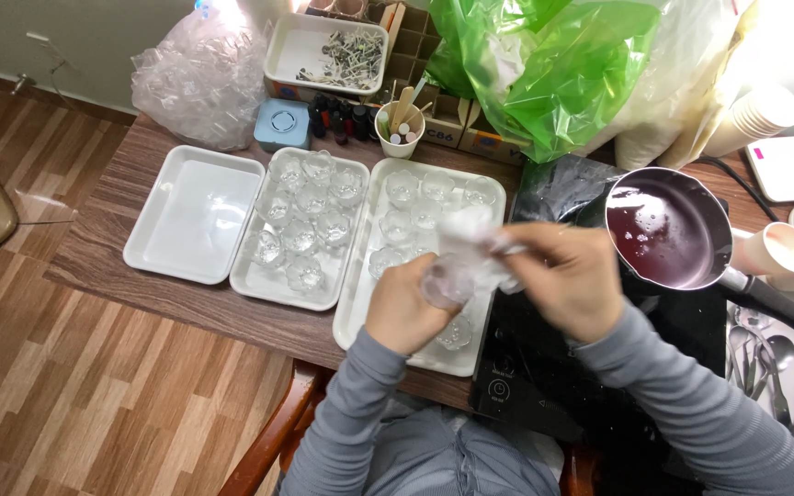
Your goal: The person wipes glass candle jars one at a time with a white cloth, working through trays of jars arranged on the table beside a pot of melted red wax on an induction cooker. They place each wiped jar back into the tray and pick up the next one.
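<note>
Glass cup: a small clear glass cup [446, 287] sits in my left hand [406, 312], held above the right-hand white tray [357, 303], near its front edge.
White cloth: a crumpled white cloth [475, 241] is pressed against the cup from above and to the right.
Fingers, left: curled around the cup from below, holding it.
Fingers, right: my right hand [570, 280] pinches the cloth, fingers bunched narrow on it.
Surroundings: the tray below carries more clear glass cups [403, 188]; the middle tray [252, 280] just beside it holds a full set of them; the left tray [197, 213] is furthest out. A dark saucepan [668, 230] of purple liquid stands to my right on a black hob [544, 367].
Further out: a cup of wooden sticks [400, 129], a small blue tin [282, 124], a clear plastic bag [199, 78] and a green plastic bag [553, 64] line the back of the bench [103, 248].
Hard to make out: the cup is blurred and partly covered by cloth; its shape is unclear.
Arm pose: both grey sleeves [691, 404] come up from the bottom edge, the hands meeting over the tray.
</note>
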